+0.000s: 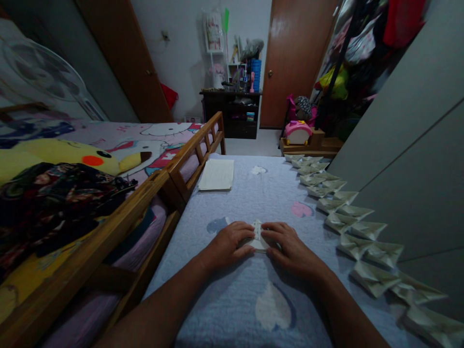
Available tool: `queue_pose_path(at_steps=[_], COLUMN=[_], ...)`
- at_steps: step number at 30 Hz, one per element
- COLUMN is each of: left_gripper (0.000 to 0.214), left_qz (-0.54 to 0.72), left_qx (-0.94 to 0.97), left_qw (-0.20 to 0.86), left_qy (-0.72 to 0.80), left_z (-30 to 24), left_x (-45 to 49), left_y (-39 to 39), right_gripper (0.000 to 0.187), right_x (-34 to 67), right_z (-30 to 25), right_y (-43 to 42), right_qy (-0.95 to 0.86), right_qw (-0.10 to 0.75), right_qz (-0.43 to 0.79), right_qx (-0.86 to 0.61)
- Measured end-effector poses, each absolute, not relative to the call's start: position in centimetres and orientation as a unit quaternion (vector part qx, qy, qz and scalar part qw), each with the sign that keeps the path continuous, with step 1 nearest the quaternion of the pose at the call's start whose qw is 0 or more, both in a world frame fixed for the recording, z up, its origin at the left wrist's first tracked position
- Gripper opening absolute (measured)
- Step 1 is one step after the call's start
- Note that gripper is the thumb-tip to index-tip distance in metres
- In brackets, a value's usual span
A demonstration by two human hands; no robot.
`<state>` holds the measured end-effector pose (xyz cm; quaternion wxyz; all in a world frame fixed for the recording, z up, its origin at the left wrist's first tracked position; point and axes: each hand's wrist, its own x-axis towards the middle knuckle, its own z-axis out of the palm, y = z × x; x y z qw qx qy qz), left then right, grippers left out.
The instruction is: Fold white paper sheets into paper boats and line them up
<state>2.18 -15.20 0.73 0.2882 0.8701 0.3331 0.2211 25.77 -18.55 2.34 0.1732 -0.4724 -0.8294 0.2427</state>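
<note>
My left hand (229, 246) and right hand (292, 251) clamp a folded paper (257, 237) together on the quilt (232, 309). Folded pieces (348, 217) line the quilt's right edge; a stack of sheets (216, 174) lies ahead. Past the wooden rail (195, 154) sit a Hello Kitty sheet (166, 129) and a Pikachu plush (68, 154).

Matt white paper, sharply creased, in the folded paper piece (257, 237) at lower centre; same dull paper in the flat sheets (216, 174) above it. Soft, rough quilted cloth on the bedspread (232, 212). Smooth varnished wood on the bed rail (192, 154) at left. High gloss on the brown door (295, 58), upper right; smooth matt finish on the grey panels (406, 193), far right.
</note>
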Motion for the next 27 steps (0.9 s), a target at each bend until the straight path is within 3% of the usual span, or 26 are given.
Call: queue_pose_path(at_steps=[15,22,27], left_gripper=[0.013,0.014,0.018], left_qz=[0.266,0.248,0.225], left_qx=[0.902,0.903,0.888], left_qw=[0.172,0.165,0.189], left_qy=[0.294,0.310,0.354], left_z=[-0.2,0.3,0.6], left_x=[2.6,3.1,3.1], left_y=[-15.4,-15.7,-15.8], right_gripper=[0.037,0.019,0.017], right_x=[25.5,24.5,24.4], right_z=[1.4,1.3,1.6], right_y=[-18.3,-18.3,-18.2], right_qy=[-0.829,-0.831,-0.810], right_qw=[0.194,0.192,0.187], right_qz=[0.213,0.160,0.184], right_qx=[-0.480,-0.496,-0.524])
